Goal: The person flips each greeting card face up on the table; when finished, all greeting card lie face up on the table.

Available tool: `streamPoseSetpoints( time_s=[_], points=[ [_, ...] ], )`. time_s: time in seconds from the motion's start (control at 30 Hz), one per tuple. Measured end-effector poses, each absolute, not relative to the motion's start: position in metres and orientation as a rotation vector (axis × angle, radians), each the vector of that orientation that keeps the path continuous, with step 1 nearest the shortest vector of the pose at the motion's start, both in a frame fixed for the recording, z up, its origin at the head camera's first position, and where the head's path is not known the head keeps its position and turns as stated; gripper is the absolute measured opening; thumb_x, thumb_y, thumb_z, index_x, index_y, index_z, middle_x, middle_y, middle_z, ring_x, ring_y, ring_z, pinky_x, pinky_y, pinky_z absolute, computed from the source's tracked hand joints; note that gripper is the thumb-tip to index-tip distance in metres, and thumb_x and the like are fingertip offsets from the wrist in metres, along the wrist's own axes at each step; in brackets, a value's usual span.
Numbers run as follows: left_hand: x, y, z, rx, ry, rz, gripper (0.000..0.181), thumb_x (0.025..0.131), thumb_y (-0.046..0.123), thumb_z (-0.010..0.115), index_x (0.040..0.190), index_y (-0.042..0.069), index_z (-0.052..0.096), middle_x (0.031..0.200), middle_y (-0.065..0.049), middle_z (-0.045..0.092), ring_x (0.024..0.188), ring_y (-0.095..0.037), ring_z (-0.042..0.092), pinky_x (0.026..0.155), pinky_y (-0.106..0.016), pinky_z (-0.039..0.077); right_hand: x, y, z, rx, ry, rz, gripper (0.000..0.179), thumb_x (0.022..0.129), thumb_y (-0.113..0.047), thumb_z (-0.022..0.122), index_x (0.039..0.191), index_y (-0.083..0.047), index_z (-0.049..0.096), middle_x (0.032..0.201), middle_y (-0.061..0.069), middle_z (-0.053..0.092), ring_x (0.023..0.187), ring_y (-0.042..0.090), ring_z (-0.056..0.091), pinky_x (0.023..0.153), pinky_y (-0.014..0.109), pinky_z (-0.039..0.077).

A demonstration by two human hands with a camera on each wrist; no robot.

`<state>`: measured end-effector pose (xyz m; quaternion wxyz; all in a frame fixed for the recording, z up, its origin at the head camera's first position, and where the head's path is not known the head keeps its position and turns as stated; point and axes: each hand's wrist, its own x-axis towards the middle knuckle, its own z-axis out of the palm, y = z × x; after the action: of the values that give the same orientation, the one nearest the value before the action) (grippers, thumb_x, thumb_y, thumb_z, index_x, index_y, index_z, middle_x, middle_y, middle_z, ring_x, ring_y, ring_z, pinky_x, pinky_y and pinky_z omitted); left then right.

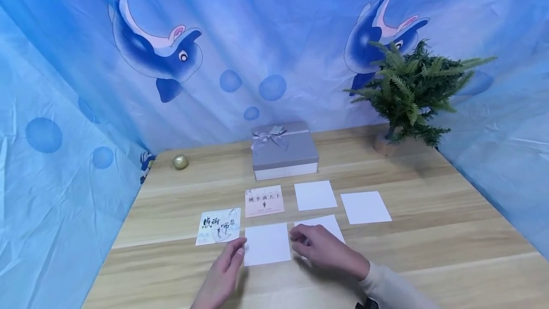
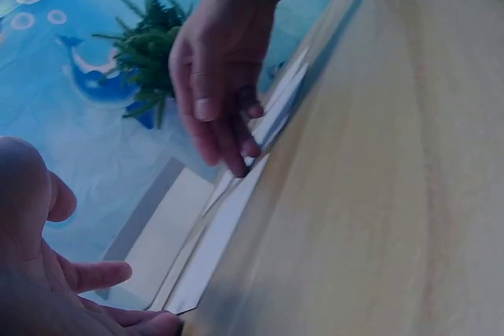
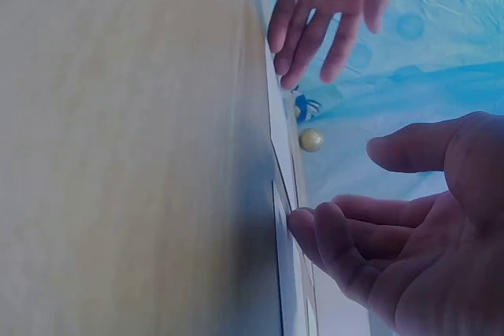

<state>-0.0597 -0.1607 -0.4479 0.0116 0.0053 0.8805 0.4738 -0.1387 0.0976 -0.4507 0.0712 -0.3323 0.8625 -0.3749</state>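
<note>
Square cards lie flat in two rows on the wooden table. My left hand (image 1: 222, 271) rests with loose fingers at the left edge of a blank white card (image 1: 268, 246). Over the front-right white card (image 1: 324, 225) is my right hand (image 1: 328, 250), fingers bent loosely and partly covering it; its fingertips are beside the first card's right edge. In the right wrist view, the thumb stands apart from the fingers (image 3: 346, 245). Left of the left hand lies a pale card with black brush lettering (image 1: 210, 233). A pink printed card (image 1: 264, 209) sits behind the middle white one.
Two more white cards (image 1: 316, 195) lie at the back right. Behind them stands a grey gift box (image 1: 285, 156) with a ribbon bow. A small artificial fir tree (image 1: 407, 85) is at the back right corner, a gold ball (image 1: 180, 161) at the back left. Blue dolphin-print curtains (image 1: 257, 23) surround the table.
</note>
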Motion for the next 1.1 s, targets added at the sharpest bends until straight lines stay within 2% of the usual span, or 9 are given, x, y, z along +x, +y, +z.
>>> streamPoseSetpoints(
  time_s=[0.23,0.37,0.6,0.77,0.83,0.93,1.03,1.1],
  points=[
    [-0.059,-0.158,-0.452,0.005,2.692,1.535,0.041,0.104,0.026,0.045,0.136,0.002,0.048,0.136,-0.024,0.053,0.127,-0.04,0.051,0.104,-0.05,0.044,-0.138,0.094,-0.447,-0.955,2.626,-1.109,0.013,0.092,-0.014,0.062,0.099,-0.005,0.066,0.087,-0.001,0.069,0.08,0.008,0.063,0.073,0.026,0.054],
    [-0.059,-0.157,-0.453,-0.039,2.681,1.53,0.041,0.103,0.026,0.047,0.137,0.003,0.048,0.135,-0.022,0.054,0.126,-0.039,0.051,0.103,-0.049,0.046,-0.137,0.095,-0.446,-0.917,2.681,-1.098,0.015,0.092,-0.013,0.062,0.101,-0.003,0.067,0.088,0.002,0.07,0.081,0.011,0.065,0.074,0.028,0.056],
    [-0.061,-0.154,-0.451,-0.078,2.69,1.548,0.039,0.103,0.023,0.046,0.136,0.002,0.049,0.137,-0.023,0.053,0.129,-0.039,0.049,0.106,-0.051,0.042,-0.136,0.087,-0.447,-0.986,2.595,-1.144,0.01,0.092,-0.013,0.061,0.097,-0.004,0.065,0.081,-0.001,0.066,0.073,0.002,0.057,0.066,0.021,0.052],
    [-0.064,-0.151,-0.451,-0.091,2.692,1.607,0.037,0.102,0.02,0.047,0.134,0.0,0.05,0.135,-0.022,0.055,0.127,-0.037,0.051,0.104,-0.049,0.045,-0.135,0.082,-0.445,-0.956,2.58,-1.152,0.022,0.092,-0.017,0.062,0.105,0.0,0.066,0.09,0.002,0.069,0.082,0.006,0.062,0.075,0.024,0.054],
    [-0.066,-0.151,-0.452,-0.104,2.666,1.699,0.035,0.102,0.015,0.047,0.132,-0.003,0.05,0.134,-0.023,0.055,0.126,-0.037,0.052,0.103,-0.045,0.047,-0.134,0.082,-0.444,-0.908,2.569,-1.179,0.025,0.093,-0.018,0.062,0.108,0.002,0.066,0.092,0.002,0.069,0.085,0.01,0.064,0.077,0.026,0.055],
    [-0.067,-0.151,-0.454,-0.144,2.601,1.87,0.033,0.1,0.006,0.047,0.13,-0.007,0.05,0.132,-0.025,0.056,0.124,-0.037,0.054,0.098,-0.03,0.051,-0.134,0.083,-0.443,-0.811,2.549,-1.245,0.03,0.093,-0.02,0.062,0.112,0.003,0.065,0.095,0.002,0.069,0.088,0.014,0.064,0.079,0.028,0.055],
    [-0.068,-0.151,-0.456,-0.189,2.525,2.013,0.033,0.099,0.002,0.046,0.13,-0.008,0.05,0.132,-0.025,0.055,0.124,-0.033,0.054,0.094,-0.016,0.048,-0.136,0.083,-0.442,-0.722,2.52,-1.342,0.028,0.093,-0.017,0.061,0.113,0.003,0.065,0.095,0.002,0.069,0.086,0.015,0.065,0.078,0.028,0.056],
    [-0.068,-0.15,-0.456,-0.223,2.483,2.077,0.032,0.098,0.001,0.046,0.13,-0.007,0.051,0.131,-0.023,0.056,0.123,-0.028,0.055,0.093,-0.013,0.046,-0.137,0.083,-0.442,-0.686,2.511,-1.405,0.025,0.093,-0.014,0.061,0.111,0.002,0.066,0.094,0.003,0.069,0.085,0.016,0.066,0.077,0.026,0.055]
  ],
)
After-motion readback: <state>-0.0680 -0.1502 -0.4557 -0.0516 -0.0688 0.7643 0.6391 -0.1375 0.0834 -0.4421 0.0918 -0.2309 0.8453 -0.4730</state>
